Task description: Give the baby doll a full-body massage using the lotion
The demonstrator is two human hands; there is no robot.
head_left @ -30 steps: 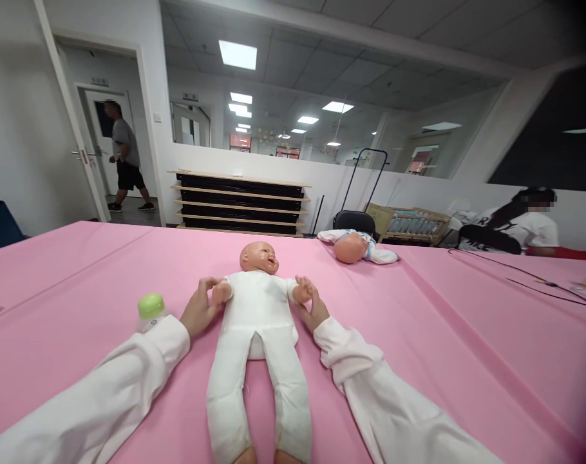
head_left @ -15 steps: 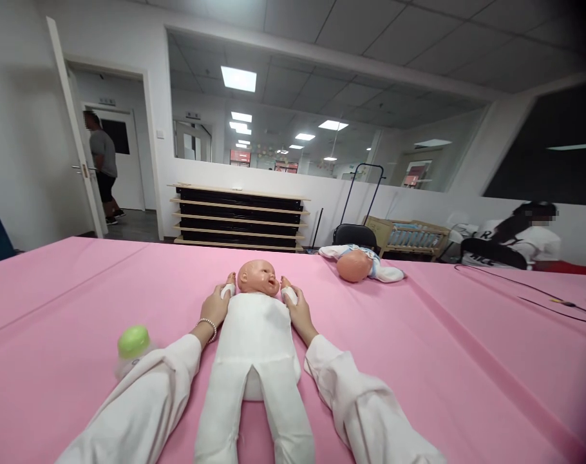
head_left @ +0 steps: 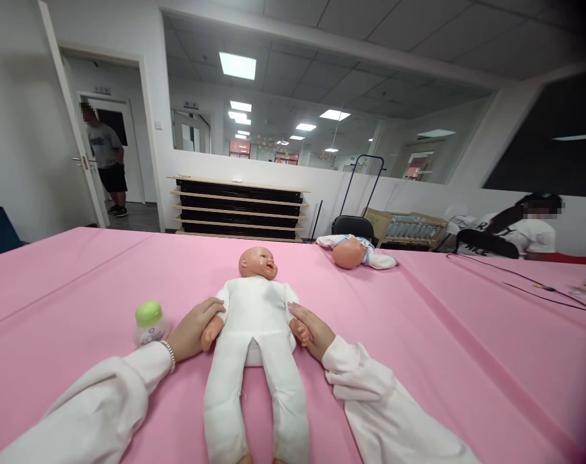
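Note:
A baby doll with a white cloth body lies on its back on the pink table cover, head away from me, face turned to the right. Its arms rest down along its sides. My left hand is closed round the doll's arm on the left, fingers over the white sleeve and the small plastic hand showing below. On the other side, my right hand holds the doll's other arm, with the fingers across its forearm. Beside my left wrist stands a clear jar with a green lid.
A second doll in light clothing lies at the far table edge. Black cables run across the right side. Beyond are a black chair, a wooden crib and stacked boards. One person stands in the doorway; another sits at the right.
Both my hands have brought the doll's arms from up beside its head down to its sides. The person in the doorway has turned. The view has shifted slightly.

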